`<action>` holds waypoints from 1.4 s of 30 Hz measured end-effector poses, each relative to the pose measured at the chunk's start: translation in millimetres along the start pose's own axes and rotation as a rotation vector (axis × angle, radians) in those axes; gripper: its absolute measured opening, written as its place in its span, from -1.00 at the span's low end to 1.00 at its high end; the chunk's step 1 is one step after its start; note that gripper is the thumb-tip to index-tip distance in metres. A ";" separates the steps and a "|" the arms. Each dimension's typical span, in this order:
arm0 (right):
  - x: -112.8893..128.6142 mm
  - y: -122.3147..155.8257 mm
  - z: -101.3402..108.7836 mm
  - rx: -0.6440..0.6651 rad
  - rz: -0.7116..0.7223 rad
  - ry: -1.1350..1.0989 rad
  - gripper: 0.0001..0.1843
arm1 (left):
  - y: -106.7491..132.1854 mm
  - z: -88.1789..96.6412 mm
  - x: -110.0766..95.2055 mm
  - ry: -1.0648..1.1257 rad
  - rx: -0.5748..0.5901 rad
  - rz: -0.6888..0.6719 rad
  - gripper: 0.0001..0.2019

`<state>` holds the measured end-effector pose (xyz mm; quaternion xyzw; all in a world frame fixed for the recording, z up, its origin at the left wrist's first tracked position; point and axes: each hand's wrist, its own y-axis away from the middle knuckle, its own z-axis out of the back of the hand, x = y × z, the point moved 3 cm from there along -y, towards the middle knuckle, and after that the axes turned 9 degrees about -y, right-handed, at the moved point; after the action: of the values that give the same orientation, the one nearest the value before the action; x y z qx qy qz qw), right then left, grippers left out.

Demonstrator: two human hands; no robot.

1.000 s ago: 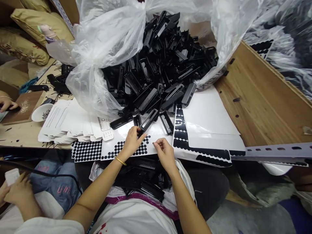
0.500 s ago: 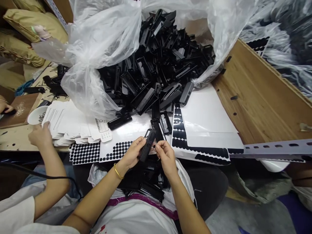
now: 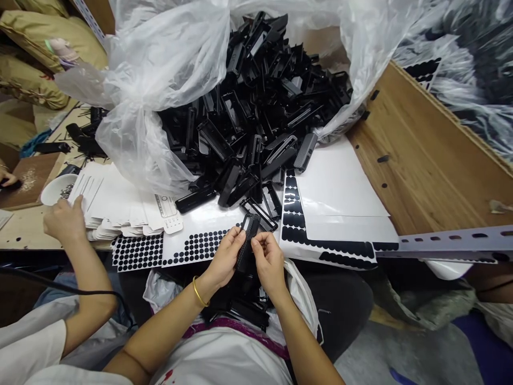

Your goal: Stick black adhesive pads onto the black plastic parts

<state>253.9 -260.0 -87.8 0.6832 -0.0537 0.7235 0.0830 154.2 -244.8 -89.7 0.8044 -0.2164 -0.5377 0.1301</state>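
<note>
The left hand (image 3: 226, 256) is now holding a black ribbed piece (image 3: 245, 243) just above the near table edge, over the dot sheet (image 3: 200, 246); a second ago this hand was still lying on the sheet at the foot of the pile (image 3: 260, 107) and was taking the piece there; since then it has been lifting it and turning it nearly upright. Its fingers are curling around the left side of the piece, with the thumb pressing on the front. The right hand (image 3: 268, 262), which was hovering apart over the sheet with its fingertips pinched, has been moving in and is now touching the right edge of the piece; thumb and forefinger are pressing together there, the other fingers are folding loosely; whether something small is lying between them, I cannot tell. So the piece is no longer resting on the table but is sitting between both hands, and I am judging that the work has passed from picking up to fingering the piece. At the left, a co-worker's hand (image 3: 62, 222) has been coming up and is resting, fingers bent, on the card stack (image 3: 116, 208), beside a bowl (image 3: 54, 188); the bag (image 3: 160, 80) is lying open around the pile as before.
</note>
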 end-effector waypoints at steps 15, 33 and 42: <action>-4.6 8.7 47.6 -0.152 0.023 0.090 -0.88 | -1.5 -9.7 10.6 0.085 0.131 0.133 -0.78; -1.0 12.6 18.3 -0.003 -0.160 -0.164 -0.78 | 2.7 -9.1 7.3 0.026 0.164 0.047 -0.82; -2.2 10.6 14.3 0.055 -0.197 -0.218 -0.74 | 5.0 -8.8 7.2 0.004 0.134 -0.006 -0.82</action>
<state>266.0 -273.3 -88.8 0.7617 0.0247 0.6346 0.1284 163.6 -252.9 -89.9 0.8132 -0.2490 -0.5207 0.0749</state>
